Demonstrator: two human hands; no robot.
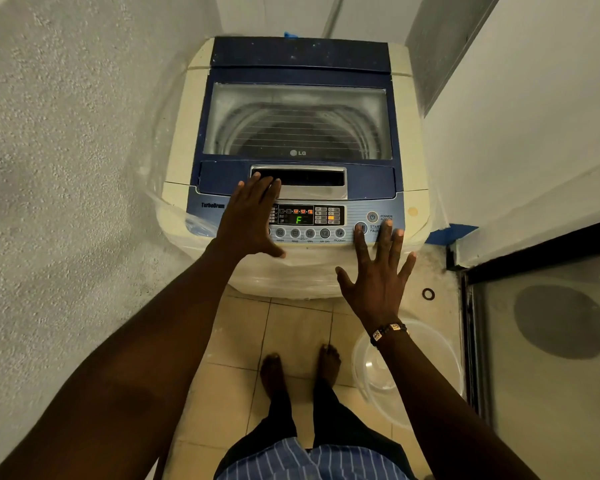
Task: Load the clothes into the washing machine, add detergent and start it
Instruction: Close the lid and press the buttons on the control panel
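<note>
A cream and blue top-loading washing machine [179, 133] stands against the wall with its glass lid [298, 123] down; dark contents show dimly through it. The control panel [310, 216] is lit, with a green character on its display. My left hand [248, 220] lies flat and open over the panel's left side, its fingertips at the lid handle recess [312, 181]. My right hand [378, 275] is open with fingers spread, and its fingertips are at the start/pause button [361, 227]. No detergent container is in view.
A clear plastic basin [423, 368] sits on the tiled floor at the right, by my bare feet [298, 368]. Rough walls close in on the left and right. A dark-framed glass door [541, 341] stands at the right. A small black ring [428, 294] lies on the floor.
</note>
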